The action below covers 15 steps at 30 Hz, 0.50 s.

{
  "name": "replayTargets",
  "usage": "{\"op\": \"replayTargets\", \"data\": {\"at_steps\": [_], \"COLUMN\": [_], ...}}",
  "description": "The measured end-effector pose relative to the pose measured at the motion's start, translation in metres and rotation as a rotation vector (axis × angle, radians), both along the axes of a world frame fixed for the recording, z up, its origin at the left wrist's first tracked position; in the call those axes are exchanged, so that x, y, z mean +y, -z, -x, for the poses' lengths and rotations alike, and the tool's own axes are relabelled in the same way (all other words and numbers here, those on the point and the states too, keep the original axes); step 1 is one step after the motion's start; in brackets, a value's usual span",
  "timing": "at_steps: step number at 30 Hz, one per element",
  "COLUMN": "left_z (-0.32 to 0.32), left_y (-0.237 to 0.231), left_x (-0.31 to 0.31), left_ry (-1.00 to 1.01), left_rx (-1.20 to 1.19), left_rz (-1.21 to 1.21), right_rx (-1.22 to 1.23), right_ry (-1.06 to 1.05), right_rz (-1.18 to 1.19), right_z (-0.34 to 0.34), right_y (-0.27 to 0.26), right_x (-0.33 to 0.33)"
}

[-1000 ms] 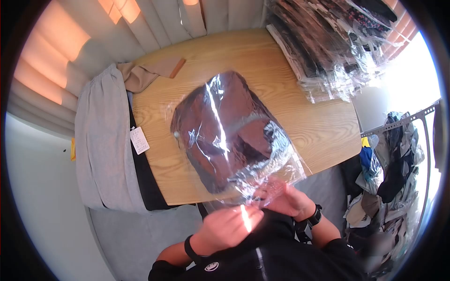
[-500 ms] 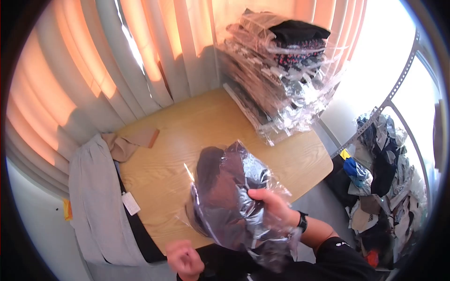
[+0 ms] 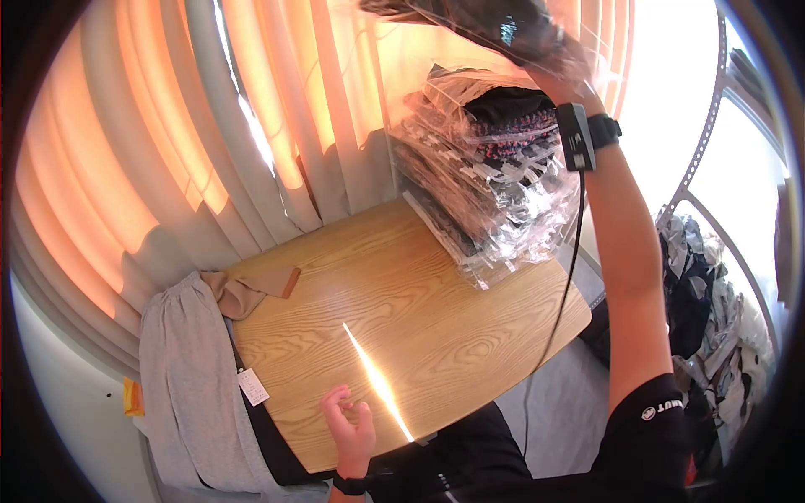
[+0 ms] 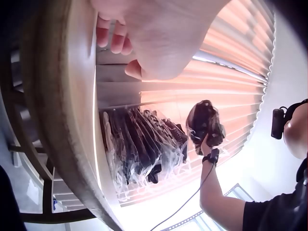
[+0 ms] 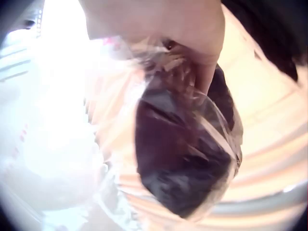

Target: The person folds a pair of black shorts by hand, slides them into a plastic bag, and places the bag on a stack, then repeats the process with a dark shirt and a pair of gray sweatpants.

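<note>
Raised high at the top of the head view, my right hand (image 3: pixel 572 71) grips a dark folded garment in a clear plastic bag (image 3: pixel 482 21). In the right wrist view the fingers bend over the gathered end of the same bag (image 5: pixel 180 149), which hangs below them. The left wrist view shows the bagged garment held up above a stack of bagged clothes (image 4: pixel 144 144). My left hand (image 3: pixel 350 429) is over the table's front edge, its fingers loosely bent around nothing.
Grey trousers (image 3: pixel 184 386) with a white tag (image 3: pixel 253 387) lie along the table's left side, beside a tan cloth (image 3: pixel 247 295). Curtains (image 3: pixel 277 126) hang behind the wooden table (image 3: pixel 419 285). Piled clothes (image 3: pixel 721 310) stand at the right. A cable (image 3: pixel 563 310) trails from the right wrist.
The bagged garment has gone from flat over the table, between both hands, up and away above the stack in my right hand. My left hand has let go of it and stays near the front edge.
</note>
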State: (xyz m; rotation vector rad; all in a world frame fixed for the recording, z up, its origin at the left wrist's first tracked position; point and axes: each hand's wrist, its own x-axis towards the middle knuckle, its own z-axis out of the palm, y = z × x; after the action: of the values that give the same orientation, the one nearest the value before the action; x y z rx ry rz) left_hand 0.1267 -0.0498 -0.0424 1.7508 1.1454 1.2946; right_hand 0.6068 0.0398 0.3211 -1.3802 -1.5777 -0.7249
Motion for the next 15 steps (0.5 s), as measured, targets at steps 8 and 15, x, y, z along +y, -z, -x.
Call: {"op": "replayTargets", "data": {"at_steps": [8, 15], "left_z": [-0.004, -0.004], "left_y": [-0.005, -0.006], "left_x": [0.0, 0.001], "left_ry": [0.002, 0.002], "left_rx": [0.127, 0.166], "left_rz": [-0.003, -0.013], "right_rx": [1.529, 1.425], "right_ry": [-0.573, -0.736], "right_rz": [0.188, 0.343], "right_z": [-0.039, -0.069], "right_y": [0.031, 0.043], "right_x": [0.038, 0.034]}}
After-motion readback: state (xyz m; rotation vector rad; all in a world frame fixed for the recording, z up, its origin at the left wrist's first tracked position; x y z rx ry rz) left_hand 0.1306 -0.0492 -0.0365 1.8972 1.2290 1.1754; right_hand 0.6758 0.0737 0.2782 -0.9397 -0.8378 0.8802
